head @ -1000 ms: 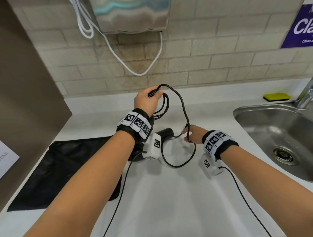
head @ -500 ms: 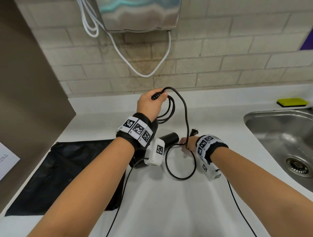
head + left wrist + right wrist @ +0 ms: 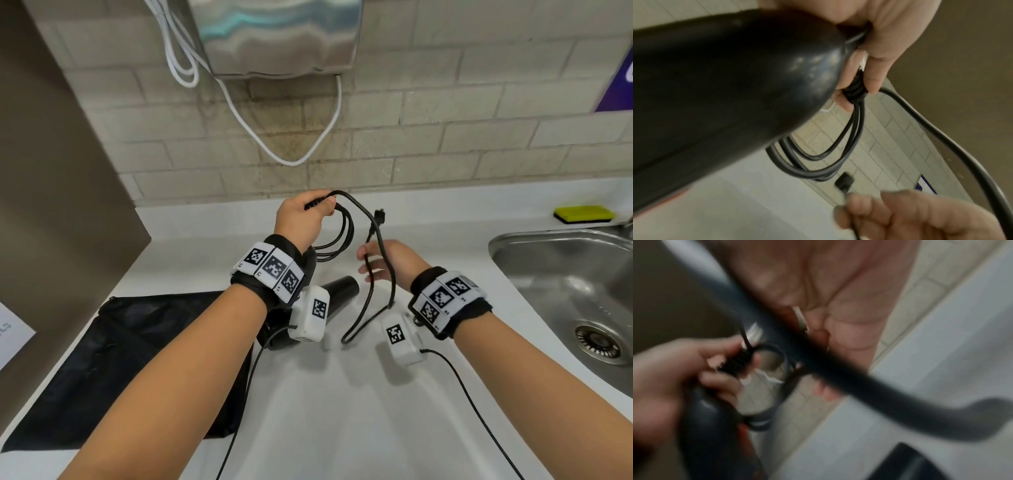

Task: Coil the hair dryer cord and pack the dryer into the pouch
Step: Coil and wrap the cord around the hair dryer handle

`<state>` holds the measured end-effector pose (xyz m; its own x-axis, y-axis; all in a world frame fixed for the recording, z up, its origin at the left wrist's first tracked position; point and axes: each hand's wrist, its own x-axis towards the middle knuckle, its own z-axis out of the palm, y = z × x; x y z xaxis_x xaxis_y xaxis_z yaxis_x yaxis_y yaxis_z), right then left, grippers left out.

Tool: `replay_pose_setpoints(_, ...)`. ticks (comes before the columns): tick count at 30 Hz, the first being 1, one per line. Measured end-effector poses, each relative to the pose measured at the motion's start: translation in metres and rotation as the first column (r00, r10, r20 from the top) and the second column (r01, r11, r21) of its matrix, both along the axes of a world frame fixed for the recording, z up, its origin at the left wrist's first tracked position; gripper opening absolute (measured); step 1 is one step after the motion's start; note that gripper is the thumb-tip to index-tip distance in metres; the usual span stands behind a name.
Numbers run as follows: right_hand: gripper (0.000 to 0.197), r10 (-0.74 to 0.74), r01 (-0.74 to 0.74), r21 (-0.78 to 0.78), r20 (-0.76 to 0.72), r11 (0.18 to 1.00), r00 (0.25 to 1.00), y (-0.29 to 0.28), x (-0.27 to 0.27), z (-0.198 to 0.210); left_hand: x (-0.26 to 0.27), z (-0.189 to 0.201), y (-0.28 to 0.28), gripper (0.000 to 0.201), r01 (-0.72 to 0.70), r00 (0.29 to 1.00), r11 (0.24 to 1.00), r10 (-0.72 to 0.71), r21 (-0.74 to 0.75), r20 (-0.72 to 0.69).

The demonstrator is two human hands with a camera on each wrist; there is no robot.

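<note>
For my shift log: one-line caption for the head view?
Left hand grips coiled cord; right hand feeds the loose end, pouch flat alongside.

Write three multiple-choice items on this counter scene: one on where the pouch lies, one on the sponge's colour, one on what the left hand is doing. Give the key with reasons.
1. Where does the black pouch lie?
A. in the sink
B. flat on the counter, at the left
C. hung on the wall

2. What colour is the top of the sponge?
A. yellow
B. red
C. blue

3. What is the left hand doing?
A. resting flat on the counter
B. gripping gathered loops of the cord
C. holding the pouch

Key: 1 B, the pouch is spread beside the left forearm. 2 A, it shows yellow by the sink. 3 B, the left wrist view shows fingers curled round the loops.
</note>
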<state>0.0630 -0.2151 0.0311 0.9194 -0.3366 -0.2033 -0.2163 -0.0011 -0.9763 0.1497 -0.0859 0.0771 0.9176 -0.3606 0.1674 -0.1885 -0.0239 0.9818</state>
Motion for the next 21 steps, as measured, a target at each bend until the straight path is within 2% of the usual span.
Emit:
replay_pose_setpoints(1,0.026,-0.042,0.042,0.006,0.055,0.999,0.998,0.001,-0.002,0.003,0.000,0.000,0.000,0.015,-0.003,1.000,1.000,0.003,0.005,0.005)
replay_pose_setpoints(3,0.027,-0.094,0.104,-0.094,0.109,0.990,0.990,0.008,-0.007,0.008,0.001,0.001,0.001,0.019,-0.016,1.000,1.000,0.015,0.015,0.015)
replay_pose_setpoints(5,0.028,-0.079,0.098,-0.137,0.137,0.986,0.987,0.015,-0.013,0.015,0.001,0.002,0.002,0.021,-0.030,0.999,0.999,0.030,0.017,0.015)
replay_pose_setpoints(9,0.034,0.055,-0.051,-0.036,0.136,0.998,0.989,0.029,-0.026,0.025,0.001,0.005,0.001,0.022,-0.066,0.997,0.998,0.065,0.018,0.028)
replay_pose_setpoints(13,0.034,0.196,-0.198,-0.004,0.154,0.980,0.968,0.037,-0.032,0.027,0.001,0.003,0.002,0.024,-0.064,0.997,0.998,0.063,0.018,0.044)
replay_pose_setpoints(18,0.010,0.249,-0.247,-0.039,0.244,0.968,0.937,0.038,-0.041,0.032,0.003,0.001,0.002,0.025,-0.050,0.996,0.998,0.048,0.025,0.074)
replay_pose_setpoints(21,0.013,0.304,-0.285,-0.109,0.249,0.952,0.920,0.037,-0.042,0.035,0.005,0.000,0.003,0.026,-0.037,0.997,0.999,0.036,0.019,0.072)
